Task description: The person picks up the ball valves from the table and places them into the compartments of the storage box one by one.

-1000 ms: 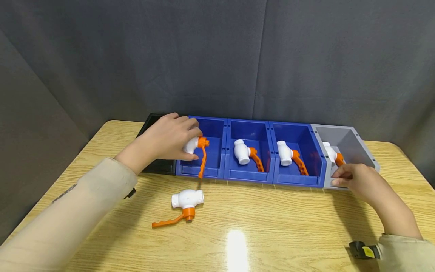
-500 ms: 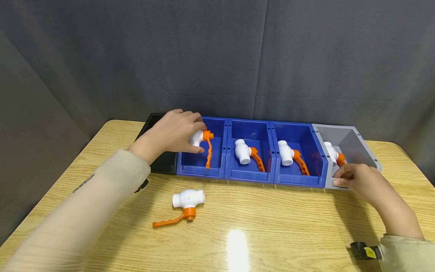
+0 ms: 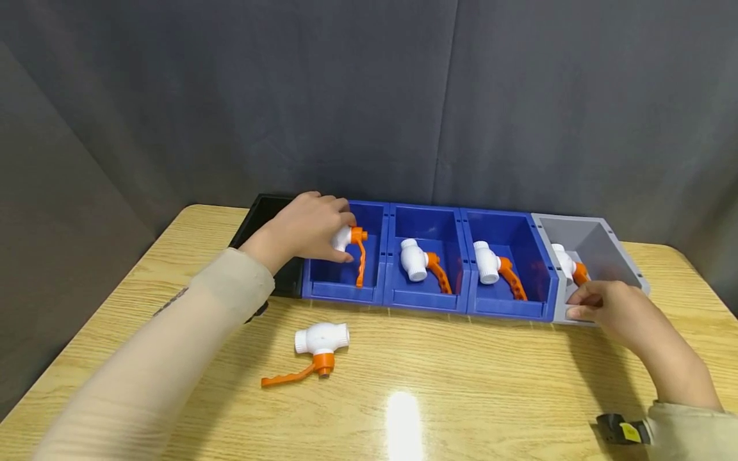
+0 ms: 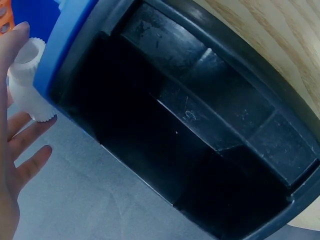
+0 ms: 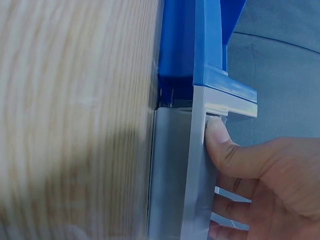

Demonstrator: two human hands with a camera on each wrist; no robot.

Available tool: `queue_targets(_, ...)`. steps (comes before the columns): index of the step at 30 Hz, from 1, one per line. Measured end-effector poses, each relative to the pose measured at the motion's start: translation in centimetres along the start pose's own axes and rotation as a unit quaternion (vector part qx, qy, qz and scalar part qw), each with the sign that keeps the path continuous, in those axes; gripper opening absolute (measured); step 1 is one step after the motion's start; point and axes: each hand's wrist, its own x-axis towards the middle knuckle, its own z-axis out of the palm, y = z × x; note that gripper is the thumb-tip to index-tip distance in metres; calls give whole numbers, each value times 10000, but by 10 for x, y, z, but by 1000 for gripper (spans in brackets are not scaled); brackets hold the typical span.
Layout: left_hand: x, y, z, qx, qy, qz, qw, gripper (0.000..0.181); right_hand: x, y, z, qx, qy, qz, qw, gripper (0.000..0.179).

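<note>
My left hand (image 3: pixel 314 227) holds a white ball valve (image 3: pixel 342 239) with an orange lever over the leftmost blue bin (image 3: pixel 344 292). The lever hangs down toward the bin's front. In the left wrist view, thumb and fingers surround the valve's white body (image 4: pixel 29 92). At the far right, my right hand (image 3: pixel 611 307) grips the front edge of the grey bin (image 3: pixel 623 262). Its thumb lies along that edge in the right wrist view, fingers on the inner side. Behind those fingers, another ball valve (image 3: pixel 564 260) lies in the grey bin, its lever partly hidden.
One ball valve (image 3: pixel 321 338) lies on the wooden table (image 3: pixel 461 378) in front of the bins. The middle blue bin (image 3: pixel 423 299) and right blue bin (image 3: pixel 507 308) hold one valve each. A black bin (image 4: pixel 200 115) ends the row at left. Dark curtain (image 3: pixel 369 96) hangs behind.
My left hand has moved right with the ball valve, from the black bin's side to over the leftmost blue bin. The right hand stays on the grey bin's edge.
</note>
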Motion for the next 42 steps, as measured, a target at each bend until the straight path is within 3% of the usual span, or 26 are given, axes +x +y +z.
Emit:
queue_targets(15,16,8,3,-136,-484,-235,9985,63,0,-3,2,25,71,-32,10000,13)
queue_targets(30,25,7,12,-180,-616,-325,9974,61,1,-2,3,31,93,-29,9999,12)
queue_targets(38,30,12,18,-117,-802,-229,9964,57,0,-2,4,77,50,37,10000,13)
queue_targets(42,31,15,18,-195,-992,-329,9943,58,0,-2,4,72,58,25,10000,13)
